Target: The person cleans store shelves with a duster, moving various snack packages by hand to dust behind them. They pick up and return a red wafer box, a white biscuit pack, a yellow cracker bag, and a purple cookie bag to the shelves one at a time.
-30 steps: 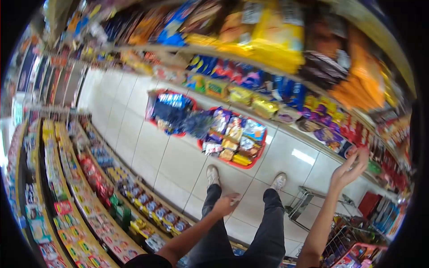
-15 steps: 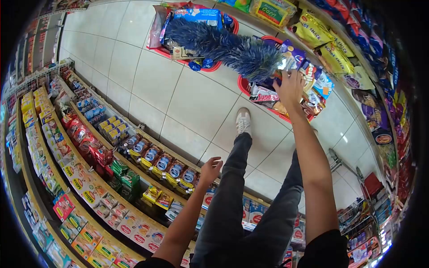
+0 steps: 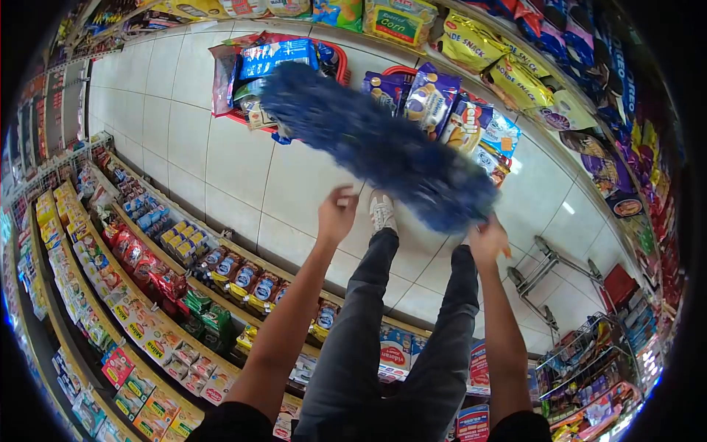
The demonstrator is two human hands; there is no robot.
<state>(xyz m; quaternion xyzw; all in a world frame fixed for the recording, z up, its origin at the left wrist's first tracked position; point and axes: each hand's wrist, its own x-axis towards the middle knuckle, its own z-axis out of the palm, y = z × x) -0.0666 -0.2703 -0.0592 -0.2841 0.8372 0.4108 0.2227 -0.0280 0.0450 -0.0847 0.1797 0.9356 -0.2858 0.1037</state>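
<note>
A long fluffy blue duster point(image 3: 375, 147), blurred by motion, slants above the floor from upper left to lower right. My right hand point(image 3: 488, 239) is closed at its lower right end, where the handle would be. My left hand point(image 3: 338, 214) is raised below the duster's middle, apart from it, with curled fingers and nothing visible in them. Beyond the duster, a red basket point(image 3: 341, 65) of packaged snacks stands at the upper left. Purple snack packs point(image 3: 431, 99) fill a second basket, largely hidden by the duster.
Shelves of boxes and packets point(image 3: 140, 309) curve along the left and bottom. Snack bags point(image 3: 519, 81) line the shelf at the upper right. A metal trolley point(image 3: 549, 272) and a wire rack of goods point(image 3: 589, 361) stand at the lower right. Tiled floor point(image 3: 236, 199) lies between.
The duster has swung off the baskets toward me, its near end down and right with my right hand. My left hand has risen. The view has shifted, showing more of the trolley.
</note>
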